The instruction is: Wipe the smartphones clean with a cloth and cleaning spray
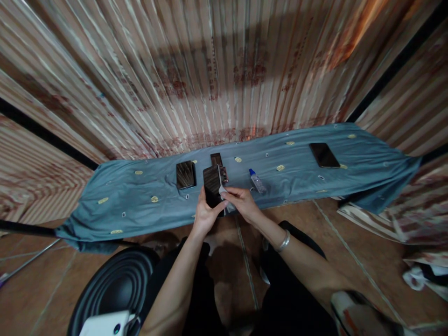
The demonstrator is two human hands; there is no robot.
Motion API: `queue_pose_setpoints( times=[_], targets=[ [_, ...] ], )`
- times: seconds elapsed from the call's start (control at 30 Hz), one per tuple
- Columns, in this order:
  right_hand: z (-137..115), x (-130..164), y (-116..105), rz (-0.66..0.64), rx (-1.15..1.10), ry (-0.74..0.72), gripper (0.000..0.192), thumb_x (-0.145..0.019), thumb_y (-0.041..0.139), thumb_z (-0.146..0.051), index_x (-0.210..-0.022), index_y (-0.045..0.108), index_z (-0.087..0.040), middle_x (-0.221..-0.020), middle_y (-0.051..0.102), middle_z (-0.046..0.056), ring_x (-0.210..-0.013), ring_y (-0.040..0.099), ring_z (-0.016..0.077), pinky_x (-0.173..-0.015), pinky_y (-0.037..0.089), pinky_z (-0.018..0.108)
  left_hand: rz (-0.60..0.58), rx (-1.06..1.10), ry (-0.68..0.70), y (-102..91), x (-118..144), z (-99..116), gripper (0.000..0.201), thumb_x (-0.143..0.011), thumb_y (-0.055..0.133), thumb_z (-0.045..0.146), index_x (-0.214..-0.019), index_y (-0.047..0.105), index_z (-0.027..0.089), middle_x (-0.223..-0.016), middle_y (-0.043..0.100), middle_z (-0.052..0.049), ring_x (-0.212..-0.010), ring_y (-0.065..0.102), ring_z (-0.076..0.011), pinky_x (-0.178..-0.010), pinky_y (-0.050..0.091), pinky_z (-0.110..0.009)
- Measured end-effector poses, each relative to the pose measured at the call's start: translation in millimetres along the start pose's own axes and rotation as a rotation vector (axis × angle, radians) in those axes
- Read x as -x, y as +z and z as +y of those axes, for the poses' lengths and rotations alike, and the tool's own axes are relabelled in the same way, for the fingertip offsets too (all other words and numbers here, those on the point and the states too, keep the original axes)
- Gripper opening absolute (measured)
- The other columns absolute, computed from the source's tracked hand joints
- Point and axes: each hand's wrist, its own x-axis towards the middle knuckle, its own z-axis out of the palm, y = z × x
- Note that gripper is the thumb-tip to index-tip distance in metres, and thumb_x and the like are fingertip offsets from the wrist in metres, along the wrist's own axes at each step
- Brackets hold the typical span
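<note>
A black smartphone (212, 183) is in my left hand (203, 213), tilted up above the near edge of the cloth-covered surface, its dark face showing streaky reflections. My left fingers wrap its left side, with the thumb across the lower end. Pinched in my right hand (243, 200) is a small grey cloth (223, 191), pressed along the phone's right edge. Just behind the phone lie a dark flat rectangular object (216, 159) and a small shiny piece (224, 175), both partly hidden. A clear small bottle with a blue cap (257, 181) lies right of my hands.
The blue-green patterned cloth (140, 200) covers a long narrow surface. A second dark phone (185, 175) lies left, and a dark tablet-like device (324, 155) far right. Striped curtains (210, 70) hang behind. A black round stool (115, 284) bears a white device (105, 324).
</note>
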Motion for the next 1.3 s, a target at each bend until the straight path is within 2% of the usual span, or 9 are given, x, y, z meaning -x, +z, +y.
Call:
queue_pose_setpoints(
  times=[0.1,0.27,0.53,0.7,0.8,0.9,1.0,1.1,1.3],
  targets=[
    [-2.5,-1.5,-2.2,0.027,-0.037,0.031,0.03,-0.058,0.084,-0.042,-0.081,0.081,-0.023,-0.075,0.075,-0.002,-0.067,0.063,0.0135,-0.066,0.05,0.026,-0.095,0.01,-0.002,5.7,4.3,2.0,0.084,-0.043,0.09,0.011,-0.122,0.062,0.02,-0.125,0.067,-0.007,-0.127,0.055,-0.0268,-0.114,0.032,-0.037],
    [-7.3,-9.7,-11.3,0.085,-0.12,0.055,0.032,-0.056,0.087,-0.04,-0.083,0.08,-0.023,-0.076,0.076,-0.001,-0.068,0.065,0.0135,-0.07,0.053,0.027,-0.146,0.042,-0.031,15.8,13.3,3.2,0.083,-0.041,0.089,0.01,-0.119,0.063,0.02,-0.126,0.067,-0.008,-0.126,0.056,-0.0277,-0.114,0.033,-0.039],
    [-9.3,-24.4,-26.6,0.202,-0.172,-0.068,0.037,-0.058,0.084,-0.047,-0.087,0.078,-0.024,-0.078,0.075,0.0,-0.082,0.07,0.0183,-0.08,0.055,0.031,-0.248,-0.099,-0.057,25.9,20.4,-4.5,0.09,-0.04,0.091,0.016,-0.125,0.06,0.02,-0.132,0.063,-0.01,-0.131,0.051,-0.0314,-0.116,0.03,-0.043],
    [-10.3,-24.9,-29.9,0.207,0.007,-0.159,0.035,-0.068,0.077,-0.049,-0.094,0.078,-0.026,-0.089,0.077,-0.001,-0.092,0.069,0.0212,-0.086,0.053,0.034,-0.266,0.062,-0.176,35.2,29.3,-0.2,0.073,-0.048,0.09,0.024,-0.116,0.066,0.017,-0.115,0.071,-0.008,-0.115,0.061,-0.0271,-0.105,0.041,-0.036],
    [-8.8,-25.6,-32.1,0.184,0.107,-0.188,0.033,-0.073,0.073,-0.049,-0.095,0.078,-0.025,-0.09,0.077,-0.001,-0.089,0.07,0.0217,-0.085,0.054,0.035,-0.255,0.146,-0.325,37.2,33.5,1.2,0.061,-0.058,0.087,0.037,-0.112,0.068,0.016,-0.094,0.073,-0.006,-0.083,0.066,-0.0191,-0.078,0.049,-0.03],
    [-4.6,-28.0,-35.5,0.158,0.238,-0.256,0.03,-0.079,0.067,-0.044,-0.099,0.078,-0.025,-0.098,0.078,0.0,-0.096,0.071,0.0226,-0.09,0.054,0.036,-0.29,0.176,-0.391,36.9,35.1,-0.1,0.064,-0.065,0.08,0.053,-0.114,0.068,0.015,-0.074,0.068,-0.002,-0.058,0.056,-0.0125,-0.057,0.042,-0.026],
    [1.2,-29.0,-38.3,0.126,0.425,-0.333,0.031,-0.086,0.058,-0.034,-0.11,0.075,-0.024,-0.114,0.076,0.003,-0.108,0.069,0.0229,-0.099,0.052,0.039,-0.316,0.217,-0.403,36.7,34.7,-1.7,0.067,-0.064,0.074,0.066,-0.103,0.071,0.012,-0.061,0.063,-0.001,-0.055,0.054,-0.012,-0.051,0.039,-0.024],
    [7.4,-26.4,-38.4,0.092,0.639,-0.409,0.036,-0.091,0.051,-0.028,-0.121,0.07,-0.021,-0.126,0.07,0.008,-0.119,0.064,0.0235,-0.105,0.049,0.042,-0.323,0.328,-0.435,36.8,33.7,-0.1,0.065,-0.067,0.069,0.072,-0.094,0.07,0.012,-0.064,0.064,-0.003,-0.054,0.056,-0.0121,-0.049,0.041,-0.024],
    [11.3,-20.5,-35.3,0.053,0.822,-0.516,0.04,-0.097,0.042,-0.025,-0.129,0.064,-0.018,-0.136,0.063,0.012,-0.129,0.057,0.0231,-0.112,0.043,0.042,-0.311,0.467,-0.491,35.6,31.8,6.1,0.055,-0.085,0.055,0.063,-0.104,0.064,0.013,-0.071,0.068,-0.005,-0.058,0.063,-0.0145,-0.053,0.048,-0.025]
  ],
)
